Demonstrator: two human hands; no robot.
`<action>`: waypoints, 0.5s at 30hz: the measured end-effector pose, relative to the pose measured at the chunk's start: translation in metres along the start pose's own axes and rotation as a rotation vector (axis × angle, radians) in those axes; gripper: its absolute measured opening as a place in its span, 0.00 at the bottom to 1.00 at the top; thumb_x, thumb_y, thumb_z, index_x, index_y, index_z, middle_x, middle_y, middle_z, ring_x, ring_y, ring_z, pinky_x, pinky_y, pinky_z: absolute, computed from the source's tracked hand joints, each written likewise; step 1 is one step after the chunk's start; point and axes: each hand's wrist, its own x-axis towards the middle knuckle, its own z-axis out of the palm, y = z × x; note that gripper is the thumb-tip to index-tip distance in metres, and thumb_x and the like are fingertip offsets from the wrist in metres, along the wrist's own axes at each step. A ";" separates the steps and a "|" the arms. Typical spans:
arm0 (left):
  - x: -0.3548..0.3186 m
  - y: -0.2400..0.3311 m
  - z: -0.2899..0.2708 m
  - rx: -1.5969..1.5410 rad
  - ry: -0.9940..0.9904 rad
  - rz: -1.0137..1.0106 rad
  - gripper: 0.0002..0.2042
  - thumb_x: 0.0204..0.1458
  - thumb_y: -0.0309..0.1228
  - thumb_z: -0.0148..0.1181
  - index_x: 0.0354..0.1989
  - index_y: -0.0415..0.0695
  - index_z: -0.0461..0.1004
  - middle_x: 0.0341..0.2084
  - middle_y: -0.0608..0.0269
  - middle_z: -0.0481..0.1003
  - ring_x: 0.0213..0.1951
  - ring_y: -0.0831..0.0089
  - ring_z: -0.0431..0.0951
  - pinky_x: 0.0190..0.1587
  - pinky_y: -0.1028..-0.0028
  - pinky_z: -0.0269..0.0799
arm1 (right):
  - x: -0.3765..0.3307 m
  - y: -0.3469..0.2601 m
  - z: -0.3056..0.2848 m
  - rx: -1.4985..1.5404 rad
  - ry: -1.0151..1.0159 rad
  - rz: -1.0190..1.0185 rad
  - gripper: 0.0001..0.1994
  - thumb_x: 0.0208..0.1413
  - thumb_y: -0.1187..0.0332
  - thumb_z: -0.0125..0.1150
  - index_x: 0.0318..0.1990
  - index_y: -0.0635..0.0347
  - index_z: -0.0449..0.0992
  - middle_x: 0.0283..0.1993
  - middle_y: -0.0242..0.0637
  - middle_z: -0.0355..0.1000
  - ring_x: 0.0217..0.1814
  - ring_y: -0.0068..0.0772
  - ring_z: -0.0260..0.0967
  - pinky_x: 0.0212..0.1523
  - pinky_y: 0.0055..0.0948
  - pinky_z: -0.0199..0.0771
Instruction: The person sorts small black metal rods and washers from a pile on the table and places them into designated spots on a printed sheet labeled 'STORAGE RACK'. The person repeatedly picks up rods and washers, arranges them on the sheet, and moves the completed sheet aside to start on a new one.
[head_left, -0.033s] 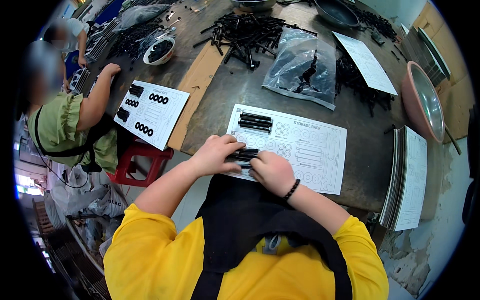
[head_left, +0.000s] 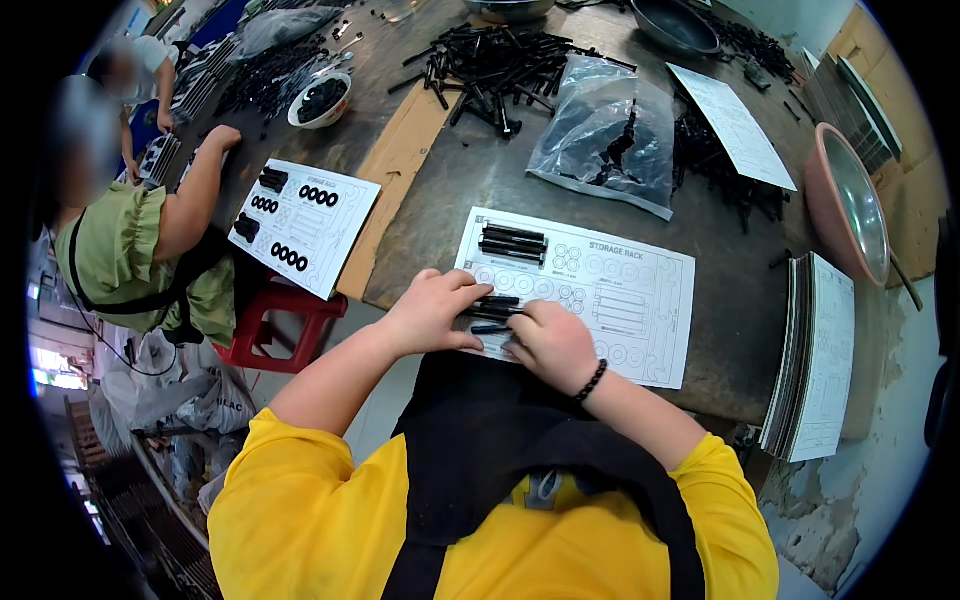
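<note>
Left hand (head_left: 435,312): curving in from nine o'clock on the printed card (head_left: 676,285), thumb and fingertips standing apart around the left ends of the black lower rods (head_left: 492,301); whether it is squeezing them, I cannot tell from here.
Right hand (head_left: 553,348): reaching in from seven o'clock, bending its fingers at the rods' right ends; its own knuckles are hiding the tips, so I cannot tell if it is pinching one.
Lower rods: lying at nine o'clock on the card between both hands, the nearest one sitting slightly apart. Being round-looking, they could be rolling askew if one hand is lifting first or pushing harder.
Upper rods (head_left: 512,242): resting side by side at ten o'clock, near the left fingertips; a careless upward nudge could be spoiling that row.
Printed card: lying loose-looking on the worktop (head_left: 430,225), its six o'clock edge coming close to the black apron (head_left: 480,430). Leaning forward could be shoving it, jogging both rows together.
Beaded bracelet (head_left: 592,380): hanging at the right wrist over the card's lower part; a low sweep could be dragging it across the paper.
</note>
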 end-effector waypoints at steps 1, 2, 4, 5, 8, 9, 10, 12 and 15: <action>-0.002 0.004 0.002 0.032 -0.004 -0.008 0.31 0.34 0.42 0.67 0.50 0.46 0.67 0.42 0.57 0.68 0.46 0.62 0.68 0.50 0.64 0.58 | -0.006 -0.003 -0.005 -0.025 -0.028 0.002 0.12 0.40 0.63 0.62 0.30 0.55 0.68 0.31 0.35 0.64 0.34 0.38 0.64 0.33 0.35 0.66; -0.002 0.008 0.003 0.066 -0.002 -0.016 0.31 0.34 0.42 0.67 0.51 0.46 0.67 0.42 0.57 0.68 0.46 0.62 0.68 0.50 0.64 0.58 | -0.012 -0.004 -0.011 -0.053 -0.056 -0.003 0.13 0.40 0.62 0.63 0.31 0.55 0.68 0.32 0.35 0.63 0.36 0.38 0.64 0.34 0.34 0.65; -0.002 0.007 0.010 0.091 0.012 -0.037 0.29 0.35 0.40 0.66 0.50 0.48 0.67 0.41 0.58 0.68 0.45 0.64 0.68 0.50 0.65 0.58 | -0.026 -0.006 -0.022 -0.132 -0.173 -0.027 0.17 0.38 0.60 0.64 0.34 0.55 0.67 0.35 0.34 0.62 0.38 0.36 0.62 0.37 0.32 0.62; -0.001 0.004 0.013 0.075 0.018 -0.037 0.29 0.36 0.38 0.66 0.50 0.48 0.67 0.41 0.59 0.68 0.45 0.64 0.69 0.50 0.65 0.58 | -0.030 -0.002 -0.021 -0.153 -0.181 -0.026 0.17 0.37 0.60 0.64 0.34 0.55 0.67 0.35 0.34 0.62 0.38 0.36 0.62 0.37 0.32 0.62; 0.002 -0.002 0.016 0.037 0.026 -0.036 0.26 0.36 0.35 0.66 0.49 0.49 0.68 0.40 0.59 0.68 0.45 0.64 0.69 0.50 0.64 0.57 | -0.035 0.007 -0.015 -0.202 -0.190 -0.005 0.19 0.35 0.60 0.66 0.34 0.54 0.67 0.35 0.34 0.63 0.37 0.36 0.62 0.36 0.33 0.62; 0.004 -0.002 0.015 0.031 0.025 -0.038 0.26 0.37 0.34 0.66 0.49 0.50 0.68 0.40 0.60 0.68 0.45 0.64 0.69 0.50 0.64 0.57 | -0.035 0.008 -0.017 -0.196 -0.181 0.008 0.19 0.34 0.60 0.66 0.34 0.54 0.67 0.35 0.33 0.63 0.37 0.36 0.62 0.36 0.33 0.62; 0.004 -0.002 0.015 0.026 0.021 -0.044 0.25 0.37 0.33 0.66 0.48 0.50 0.68 0.40 0.60 0.68 0.45 0.65 0.69 0.50 0.64 0.57 | -0.034 0.007 -0.017 -0.185 -0.171 0.020 0.19 0.34 0.60 0.66 0.34 0.54 0.67 0.35 0.33 0.63 0.37 0.36 0.62 0.36 0.33 0.62; 0.005 -0.003 0.013 0.029 0.019 -0.046 0.25 0.37 0.33 0.66 0.48 0.51 0.69 0.40 0.60 0.68 0.45 0.65 0.69 0.50 0.64 0.57 | -0.035 0.008 -0.017 -0.162 -0.176 0.074 0.20 0.34 0.60 0.67 0.36 0.54 0.68 0.36 0.34 0.63 0.39 0.37 0.62 0.38 0.34 0.63; 0.004 -0.002 0.011 0.034 0.001 -0.060 0.24 0.37 0.33 0.66 0.47 0.50 0.70 0.40 0.60 0.69 0.45 0.64 0.69 0.51 0.65 0.56 | -0.032 0.007 -0.017 -0.118 -0.081 0.055 0.22 0.33 0.60 0.67 0.39 0.54 0.69 0.39 0.35 0.64 0.42 0.38 0.62 0.41 0.35 0.63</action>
